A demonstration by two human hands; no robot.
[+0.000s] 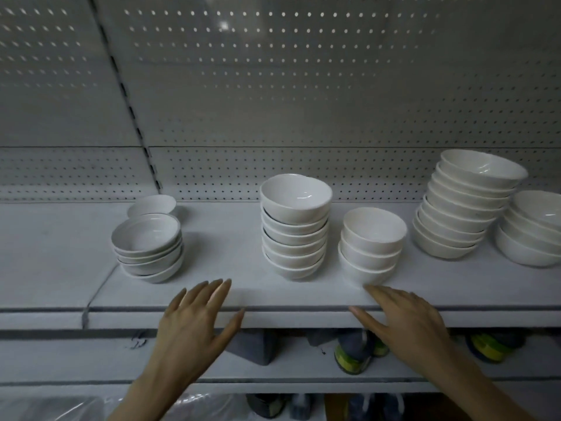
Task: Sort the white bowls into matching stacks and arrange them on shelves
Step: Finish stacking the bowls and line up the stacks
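I count five stacks of white bowls on the shelf [227, 238]: a shallow stack [147, 247] of four at the left, a middle stack [294, 226] of six, a stack of three [372, 244] just beside it, a leaning stack [467, 205] of eight or nine, and an edge stack [534, 229] cut off by the frame. One lone dish [151, 205] sits behind the shallow stack. My left hand [197, 317] and right hand [406, 317] hover at the shelf's front edge. Each grip is loose, fingers straight, holding nothing.

On the shelf [60, 253] five stacks stand in a row. The left stack [147, 247] has a lone bowl [151, 205] behind it. Well right stands the tall stack [294, 226], the short stack [372, 247] just beside it, then the leaning stack [464, 208] and the end stack [534, 229]. Shoes [355, 354] lie on the lower shelf [76, 357].
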